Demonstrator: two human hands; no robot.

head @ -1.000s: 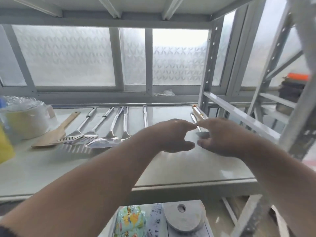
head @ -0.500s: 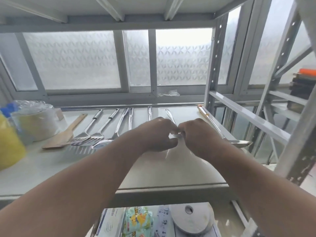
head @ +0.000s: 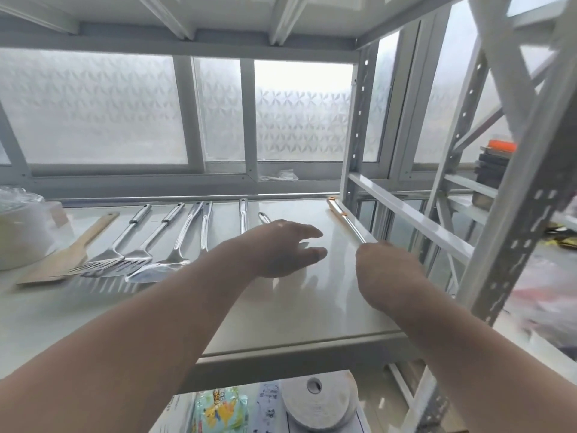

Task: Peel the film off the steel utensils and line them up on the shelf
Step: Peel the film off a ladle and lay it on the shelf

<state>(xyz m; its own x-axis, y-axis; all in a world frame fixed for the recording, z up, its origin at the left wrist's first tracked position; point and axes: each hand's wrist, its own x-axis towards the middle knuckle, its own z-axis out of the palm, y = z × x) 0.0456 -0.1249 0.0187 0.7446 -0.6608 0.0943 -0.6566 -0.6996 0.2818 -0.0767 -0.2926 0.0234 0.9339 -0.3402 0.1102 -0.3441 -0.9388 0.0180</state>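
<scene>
The right hand [head: 385, 267] is curled round the lower end of the last utensil [head: 346, 221], which lies along the shelf [head: 281, 326] edge, right of the row [head: 162, 242] (film can't be made out). The left hand [head: 281, 248] hovers spread and empty beside the row; next, I'd guess, peel it, then set it parallel.

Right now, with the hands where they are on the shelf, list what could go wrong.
1. The right hand is on the long utensil lying along the right edge of the shelf. A nudge could tip it off the side.
2. The left hand hovers open above the spoon, hiding its far end. Lowering it blindly could knock the row out of line.
3. The forks and the spatula lie close together, so one bump may shift several.
</scene>
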